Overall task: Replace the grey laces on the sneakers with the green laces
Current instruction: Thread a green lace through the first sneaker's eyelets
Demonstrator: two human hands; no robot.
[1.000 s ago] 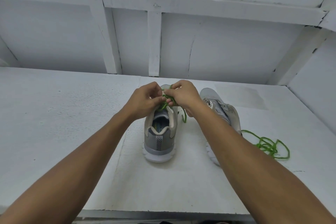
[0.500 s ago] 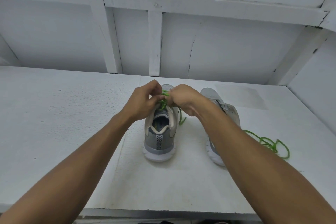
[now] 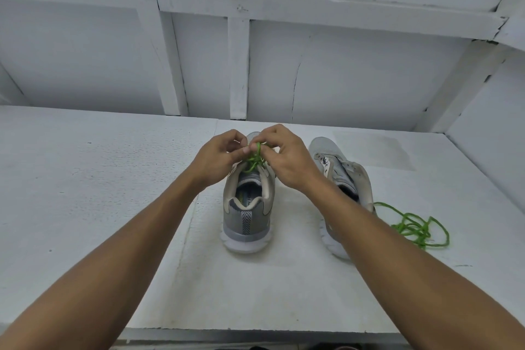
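A grey sneaker [image 3: 246, 216] stands heel toward me in the middle of the white table. A green lace [image 3: 254, 160] is threaded at its top eyelets. My left hand [image 3: 217, 160] and my right hand [image 3: 287, 158] meet over the tongue, and both pinch that lace with curled fingers. A second grey sneaker [image 3: 345, 176] stands to the right, partly hidden by my right forearm, with no lace visible in its eyelets. Another green lace [image 3: 417, 229] lies loose in a tangle on the table at the right.
The white table [image 3: 99, 179] ends at a front edge near me. White wooden wall panels with beams [image 3: 238, 71] rise behind the sneakers, and a slanted white wall closes the right side.
The dangling end of the green lace beside the sneaker has been drawn up into my fingers. Both hands have shifted slightly while working the lace at the top eyelets.
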